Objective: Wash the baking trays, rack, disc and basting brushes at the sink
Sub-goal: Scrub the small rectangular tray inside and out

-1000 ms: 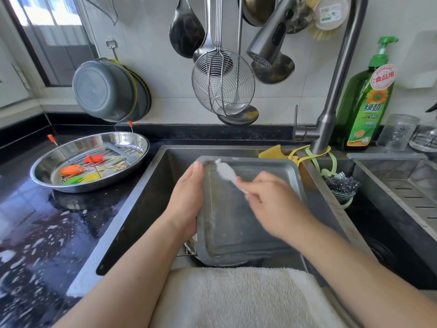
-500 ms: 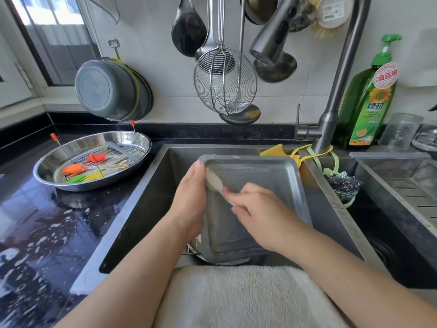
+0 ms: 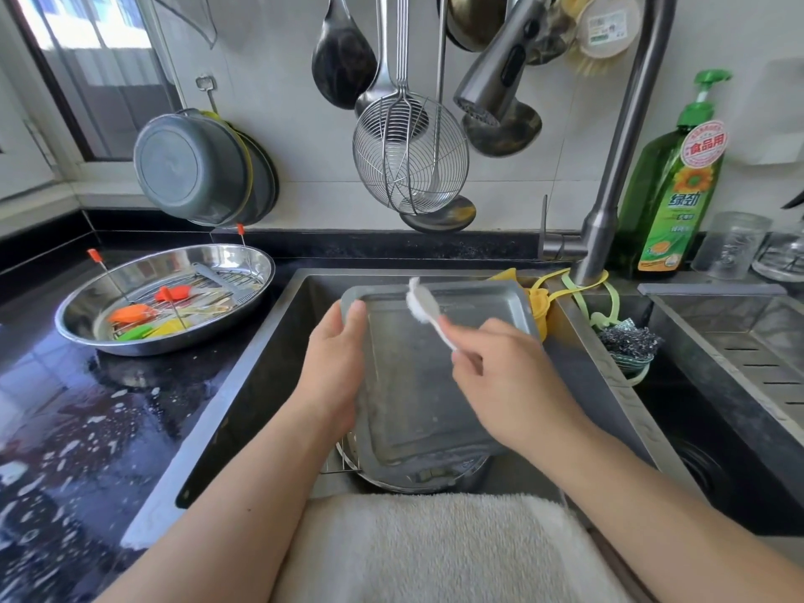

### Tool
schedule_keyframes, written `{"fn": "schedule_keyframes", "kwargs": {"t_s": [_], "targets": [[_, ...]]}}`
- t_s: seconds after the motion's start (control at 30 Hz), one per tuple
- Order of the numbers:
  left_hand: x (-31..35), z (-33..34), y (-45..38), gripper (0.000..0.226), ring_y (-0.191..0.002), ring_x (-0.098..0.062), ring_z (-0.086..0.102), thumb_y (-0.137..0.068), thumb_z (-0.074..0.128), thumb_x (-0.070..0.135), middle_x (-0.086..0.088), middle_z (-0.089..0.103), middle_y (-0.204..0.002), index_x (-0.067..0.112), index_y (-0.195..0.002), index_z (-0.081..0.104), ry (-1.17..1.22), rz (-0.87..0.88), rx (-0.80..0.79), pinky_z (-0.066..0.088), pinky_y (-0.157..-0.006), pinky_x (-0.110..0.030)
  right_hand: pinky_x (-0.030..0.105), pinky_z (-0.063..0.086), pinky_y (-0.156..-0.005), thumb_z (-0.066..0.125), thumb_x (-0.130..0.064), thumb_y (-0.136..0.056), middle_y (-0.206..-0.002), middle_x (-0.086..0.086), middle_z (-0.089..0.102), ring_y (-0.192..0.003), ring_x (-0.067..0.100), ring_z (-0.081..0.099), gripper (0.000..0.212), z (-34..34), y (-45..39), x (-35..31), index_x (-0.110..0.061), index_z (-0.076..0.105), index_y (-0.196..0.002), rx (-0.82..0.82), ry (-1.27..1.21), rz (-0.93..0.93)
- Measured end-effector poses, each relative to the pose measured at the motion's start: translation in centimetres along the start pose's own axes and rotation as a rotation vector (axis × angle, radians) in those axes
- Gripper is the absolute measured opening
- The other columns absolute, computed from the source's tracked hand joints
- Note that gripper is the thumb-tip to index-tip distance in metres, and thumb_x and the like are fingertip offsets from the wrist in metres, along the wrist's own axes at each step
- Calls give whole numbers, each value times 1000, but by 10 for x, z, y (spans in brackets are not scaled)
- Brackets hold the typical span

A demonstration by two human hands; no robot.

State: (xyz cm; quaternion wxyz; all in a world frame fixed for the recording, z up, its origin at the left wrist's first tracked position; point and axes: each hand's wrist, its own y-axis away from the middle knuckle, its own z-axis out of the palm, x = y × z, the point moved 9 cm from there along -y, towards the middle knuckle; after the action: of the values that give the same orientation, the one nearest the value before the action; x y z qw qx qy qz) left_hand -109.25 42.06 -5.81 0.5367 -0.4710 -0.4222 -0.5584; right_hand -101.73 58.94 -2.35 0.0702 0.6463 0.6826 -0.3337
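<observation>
two hands: both busy over the sink
left hand: grips baking tray edge
right hand: holds white brush

Bright daylight is admitted through the window at the upper left. Glare is thrown off the wet worktop near its left edge. Straight lines are bowed towards the picture's edges, and the right hand is motion-blurred.

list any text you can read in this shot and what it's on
"食品用": round red and white sticker on the green dish soap bottle.
"绿劲": front label of the same bottle.
Smaller print lower on that label: too small to read.
White label on the round brush hanging at the top: printed lines too blurred to read.
</observation>
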Motion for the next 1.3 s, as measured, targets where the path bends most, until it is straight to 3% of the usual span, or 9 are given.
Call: {"fn": "schedule_keyframes", "kwargs": {"t_s": [0.13,0.23,0.4,0.6,0.7,0.83,0.97,1.13,1.3], "targets": [[2,13,4,19,-85,-27,69,-100,55,6,-13,74,-94,18,-101,70,-213,120,-92,59,-81,-50,25,44,-68,51,-20,-105,-91,-9,42,-80,10,50,51,8,2,-16,-39,42,-152,21,-44,-45],[0,15,5,17,-74,-22,56,-97,55,2,-9,65,-80,14,-96,67,-288,140,-100,49,-69,-43,41,51,-72,51,-22,-105,-95,-9,40,-80,18,53,53,22,2,-24,-42,40,-152,-16,2,-96],[4,5,4,28,-94,-24,76,-101,50,-4,-7,78,-101,12,-112,70,-115,83,-47,64,-79,-39,39,50,-67,39,-24,-109,-97,-6,38,-71,10,43,53,4,-5,17,-35,29,-159,-2,206,159],[0,10,5,23,-78,-28,59,-98,54,-3,-11,65,-82,13,-100,70,-94,71,-74,51,-72,-45,41,52,-75,49,-25,-106,-95,-7,41,-80,15,52,54,28,3,-21,-41,34,-155,-125,37,-57],[2,11,6,26,-84,-28,67,-99,53,-5,-16,72,-91,12,-105,71,-54,67,-82,58,-77,-45,38,52,-70,50,-23,-106,-93,-6,40,-80,16,50,53,17,-3,-2,-45,37,-153,-44,82,24],[6,9,4,31,-100,-26,75,-101,51,-5,-9,78,-106,14,-114,71,-53,91,-71,63,-84,-41,20,33,-54,42,-24,-108,-94,-8,39,-73,7,43,51,5,-1,14,-38,34,-156,25,140,137],[6,12,6,29,-100,-30,75,-101,51,-5,-9,78,-104,13,-110,71,-97,97,-95,63,-85,-43,26,38,-62,47,-21,-107,-93,-12,40,-78,2,45,51,-11,-3,11,-36,39,-154,181,0,117],[4,16,8,29,-97,-37,73,-101,52,-3,-12,77,-98,17,-106,72,-152,95,-120,63,-84,-52,36,51,-77,48,-18,-107,-98,-7,42,-84,12,50,53,16,-3,-10,-32,36,-157,-13,-29,-4],[5,11,7,30,-97,-34,74,-99,51,-6,-12,77,-100,14,-108,72,-114,93,-83,64,-81,-45,34,48,-66,45,-21,-108,-99,-8,40,-78,11,48,55,11,-6,6,-36,30,-158,14,94,43]]}}
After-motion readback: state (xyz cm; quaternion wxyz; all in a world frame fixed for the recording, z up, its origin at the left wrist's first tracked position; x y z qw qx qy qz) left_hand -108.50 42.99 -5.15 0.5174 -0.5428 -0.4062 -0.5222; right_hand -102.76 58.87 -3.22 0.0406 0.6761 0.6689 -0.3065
